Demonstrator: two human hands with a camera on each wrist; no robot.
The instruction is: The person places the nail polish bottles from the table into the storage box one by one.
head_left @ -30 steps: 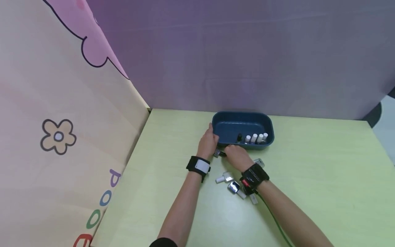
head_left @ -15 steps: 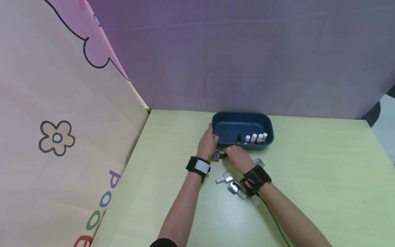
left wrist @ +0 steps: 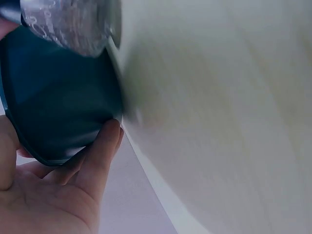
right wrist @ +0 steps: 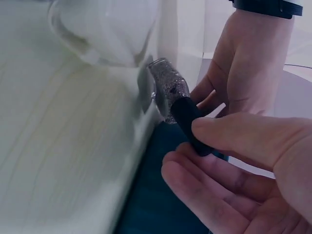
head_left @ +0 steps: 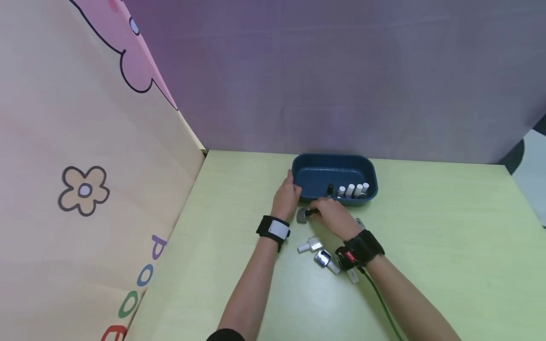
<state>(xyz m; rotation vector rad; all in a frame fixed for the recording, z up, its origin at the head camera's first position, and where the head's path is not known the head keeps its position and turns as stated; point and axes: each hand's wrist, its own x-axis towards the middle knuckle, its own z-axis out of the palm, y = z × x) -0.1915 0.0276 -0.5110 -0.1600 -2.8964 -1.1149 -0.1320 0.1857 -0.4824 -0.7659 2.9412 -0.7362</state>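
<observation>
Glitter nail polish bottle (head_left: 302, 215) hangs just in front of the blue tray (head_left: 308, 169), pinched by its black cap in the right hand (head_left: 334, 215). Going from the left: the head view shows the left hand (head_left: 287, 195) at the tray's left end, fingers laid against the wall. The left wrist view adds what the head camera cannot resolve: the fingers (left wrist: 100, 156) lie fairly straight along the tray's (left wrist: 58, 112) dark outer wall, touching it, with the thumb at the frame's edge, and the silver glitter bottle (left wrist: 73, 24) shows at the top corner.

Next comes the held bottle. The right wrist view alone shows the grip clearly: thumb on top of the black cap (right wrist: 191, 124), curled fingers below, the glitter-filled glass (right wrist: 166, 92) pointing away from the palm, with the left hand (right wrist: 246, 63) beyond it. Whether the glass touches the green table (head_left: 426, 227) cannot be told.

Only the head view shows the rest: inside the tray's right half stands a row of bottles (head_left: 352, 190), one black-capped and several white-capped, and on the table near the right wrist lie loose bottles (head_left: 321, 253) with white caps.
</observation>
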